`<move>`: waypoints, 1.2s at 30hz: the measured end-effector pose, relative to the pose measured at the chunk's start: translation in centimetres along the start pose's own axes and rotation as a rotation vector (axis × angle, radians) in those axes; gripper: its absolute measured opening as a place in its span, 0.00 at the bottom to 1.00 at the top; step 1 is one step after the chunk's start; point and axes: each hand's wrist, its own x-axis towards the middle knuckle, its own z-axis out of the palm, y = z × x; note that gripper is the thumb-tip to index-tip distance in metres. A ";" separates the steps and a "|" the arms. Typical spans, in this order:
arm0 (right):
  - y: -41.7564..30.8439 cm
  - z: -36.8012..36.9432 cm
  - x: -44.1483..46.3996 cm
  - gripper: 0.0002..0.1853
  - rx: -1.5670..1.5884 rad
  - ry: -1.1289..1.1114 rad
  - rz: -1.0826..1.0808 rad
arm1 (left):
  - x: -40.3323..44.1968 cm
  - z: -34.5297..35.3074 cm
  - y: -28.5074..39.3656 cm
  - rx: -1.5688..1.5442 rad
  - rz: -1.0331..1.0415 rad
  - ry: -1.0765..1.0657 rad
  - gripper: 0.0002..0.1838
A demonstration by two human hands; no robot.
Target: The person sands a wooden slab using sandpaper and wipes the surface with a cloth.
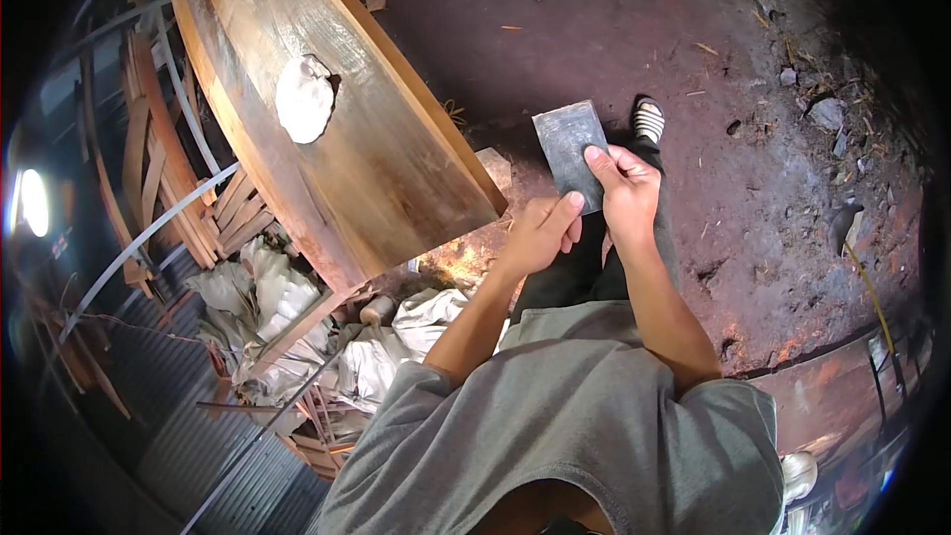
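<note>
1. Right now, the block (567,147), a flat, dark grey rectangle, is in front of the person's body, raised above the legs and off to the right of the board (386,173).
2. The right hand (631,193) grasps it by the right edge: the thumb lies flat on the upper face, and the fingers pass out of view behind.
3. The left hand (538,235) has its thumb at the block's near end, with the fingers curled below; I cannot tell whether they pinch it or merely touch it.
4. From both hands, the block reaches forward, away from the body. Its long axis points ahead with a slight lean to the left, and its far end is free of any finger.
5. The left hand is the nearer one to the board, just beside its near right corner. The board's long axis also runs away from the body, leaning further left.
6. On the board's upper face lies a crumpled white wad (305,99), well apart from both hands.
7. As for containers, pale sacks (275,287) are bunched beyond the board's near end; whether they hold anything is hidden. Scrap wood (136,144) leans in a heap to the left.
</note>
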 end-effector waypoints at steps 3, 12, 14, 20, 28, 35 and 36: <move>-0.3 -0.4 -0.9 0.18 0.490 -0.318 0.156 | -0.1 0.7 -2.9 -0.374 0.008 -0.026 0.36; -2.1 3.6 0.2 0.33 -0.124 -0.450 -0.288 | -0.9 -11.7 2.1 0.273 0.356 0.362 0.22; 1.4 4.7 2.4 0.34 -0.262 -0.410 -0.335 | 1.7 -21.8 2.3 0.466 0.327 0.971 0.16; 6.0 7.0 1.4 0.36 -0.510 -0.419 -0.364 | 11.9 -42.1 -2.7 1.131 0.296 0.881 0.40; 7.3 7.9 1.7 0.35 -0.509 -0.420 -0.231 | 6.6 -26.9 -4.1 1.007 0.389 0.846 0.38; 8.9 6.5 4.0 0.33 -0.466 -0.353 -0.146 | 0.0 -14.8 -3.8 1.122 0.618 0.443 0.25; 8.8 6.4 4.2 0.33 -0.473 -0.354 -0.149 | -0.1 -13.9 -4.3 1.120 0.688 0.384 0.22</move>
